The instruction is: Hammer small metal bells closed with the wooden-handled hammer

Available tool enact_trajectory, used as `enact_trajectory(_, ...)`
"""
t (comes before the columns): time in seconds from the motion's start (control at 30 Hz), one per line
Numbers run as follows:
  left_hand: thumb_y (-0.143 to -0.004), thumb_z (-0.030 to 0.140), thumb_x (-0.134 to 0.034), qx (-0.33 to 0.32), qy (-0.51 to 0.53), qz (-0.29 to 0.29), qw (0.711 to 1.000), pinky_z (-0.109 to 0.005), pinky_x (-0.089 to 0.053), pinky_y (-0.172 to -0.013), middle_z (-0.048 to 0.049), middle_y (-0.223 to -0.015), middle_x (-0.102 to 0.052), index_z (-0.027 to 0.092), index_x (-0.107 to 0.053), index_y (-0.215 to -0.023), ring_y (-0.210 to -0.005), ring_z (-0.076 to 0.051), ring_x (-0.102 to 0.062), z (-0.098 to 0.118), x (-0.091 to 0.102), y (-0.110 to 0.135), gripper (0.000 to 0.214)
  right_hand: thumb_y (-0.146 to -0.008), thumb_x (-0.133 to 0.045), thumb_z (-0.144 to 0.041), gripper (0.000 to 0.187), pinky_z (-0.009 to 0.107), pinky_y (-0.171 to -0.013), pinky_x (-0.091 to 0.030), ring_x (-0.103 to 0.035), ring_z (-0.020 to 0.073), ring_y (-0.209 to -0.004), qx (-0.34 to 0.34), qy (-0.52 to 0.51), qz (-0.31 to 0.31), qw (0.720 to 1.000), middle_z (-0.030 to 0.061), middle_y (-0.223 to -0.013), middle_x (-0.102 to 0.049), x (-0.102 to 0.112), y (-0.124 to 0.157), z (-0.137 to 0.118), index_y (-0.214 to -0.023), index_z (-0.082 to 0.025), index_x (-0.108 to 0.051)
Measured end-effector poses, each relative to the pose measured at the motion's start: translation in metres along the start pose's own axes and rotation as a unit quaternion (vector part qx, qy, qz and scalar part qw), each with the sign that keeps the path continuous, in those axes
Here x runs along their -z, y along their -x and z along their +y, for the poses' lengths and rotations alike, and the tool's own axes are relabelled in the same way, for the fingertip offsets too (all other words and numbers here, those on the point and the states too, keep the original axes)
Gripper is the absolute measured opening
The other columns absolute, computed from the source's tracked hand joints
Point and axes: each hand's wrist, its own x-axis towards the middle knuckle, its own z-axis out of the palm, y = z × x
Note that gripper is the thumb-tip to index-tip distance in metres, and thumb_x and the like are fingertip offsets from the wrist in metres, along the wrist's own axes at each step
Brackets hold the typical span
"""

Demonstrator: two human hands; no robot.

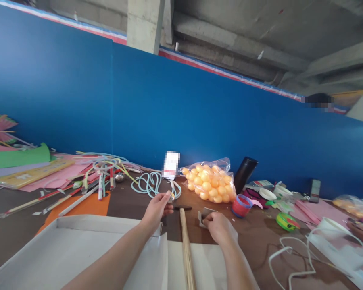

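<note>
Between the thumb and fingertips of my left hand (157, 208) is a small shiny metal piece (172, 196), too small to name surely. My right hand (220, 226) is closed at a small grey-white cardboard box (202, 219), its fingers at the edge and partly hiding the box. Between the two hands a long pale wooden stick (185, 245) points away from me, its near part over white paper (210, 262). A thin dark tool or strip (184, 208) lies just beyond the stick's far end.
A white tray-like box (103, 223) sits under my left forearm. Behind are coiled light-blue cord (147, 183), a bag of orange balls (210, 183), a black bottle (244, 175) and a red-and-blue cup (242, 205). Left lie sticks and coloured paper (18, 159); right, white cord (301, 274).
</note>
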Motion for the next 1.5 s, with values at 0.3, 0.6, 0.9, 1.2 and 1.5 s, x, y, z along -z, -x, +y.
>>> enact_trajectory(0.3, -0.064, 0.048, -0.065, -0.009, 0.010, -0.002, 1.000, -0.022, -0.050, -0.048, -0.0018, -0.067, -0.056, 0.014, -0.059, -0.078, -0.053, -0.009, -0.056, -0.004, 0.001, -0.003, 0.037, -0.074, -0.048, -0.037, 0.021, 0.031, -0.058, -0.040, -0.062, 0.0244, -0.080, -0.003, 0.017, 0.017, 1.000, 0.0039, -0.083, -0.069, -0.004, -0.001, -0.002, -0.072, -0.028, -0.066)
enact_trajectory(0.6, -0.064, 0.049, -0.064, -0.009, -0.004, -0.003, 1.000, -0.022, -0.050, -0.048, -0.0017, -0.066, -0.055, 0.014, -0.059, -0.077, -0.053, -0.009, -0.056, -0.003, 0.000, -0.003, 0.038, -0.069, -0.052, -0.040, 0.017, 0.032, -0.060, -0.039, -0.061, 0.0245, -0.083, 0.018, -0.010, -0.010, 1.000, 0.0011, -0.085, -0.069, 0.000, -0.003, -0.003, -0.073, -0.032, -0.066)
enact_trajectory(0.9, -0.064, 0.050, -0.063, -0.008, -0.011, -0.003, 1.000, -0.022, -0.050, -0.048, -0.0009, -0.067, -0.054, 0.014, -0.057, -0.077, -0.054, -0.009, -0.055, -0.003, 0.000, -0.003, 0.038, -0.072, -0.045, -0.036, 0.022, 0.032, -0.059, -0.038, -0.061, 0.0252, -0.080, 0.000, 0.016, 0.003, 1.000, 0.0050, -0.084, -0.069, -0.004, -0.003, -0.006, -0.073, -0.029, -0.066)
enact_trajectory(1.2, -0.065, 0.050, -0.062, -0.003, -0.014, -0.002, 1.000, -0.021, -0.049, -0.049, -0.0010, -0.068, -0.054, 0.014, -0.056, -0.078, -0.055, -0.009, -0.054, -0.002, -0.001, -0.001, 0.039, -0.070, -0.050, -0.039, 0.020, 0.032, -0.059, -0.038, -0.062, 0.0253, -0.080, -0.003, 0.001, -0.020, 1.000, 0.0047, -0.082, -0.069, 0.001, -0.003, -0.011, -0.070, -0.028, -0.067)
enact_trajectory(1.5, -0.064, 0.050, -0.063, -0.005, -0.006, -0.006, 1.000, -0.022, -0.050, -0.049, -0.0011, -0.067, -0.054, 0.013, -0.057, -0.078, -0.054, -0.009, -0.054, -0.004, 0.000, -0.004, 0.040, -0.076, -0.041, -0.033, 0.023, 0.034, -0.057, -0.038, -0.061, 0.0275, -0.080, 0.001, 0.006, 0.008, 1.000, 0.0092, -0.085, -0.068, -0.005, -0.008, -0.005, -0.074, -0.024, -0.062)
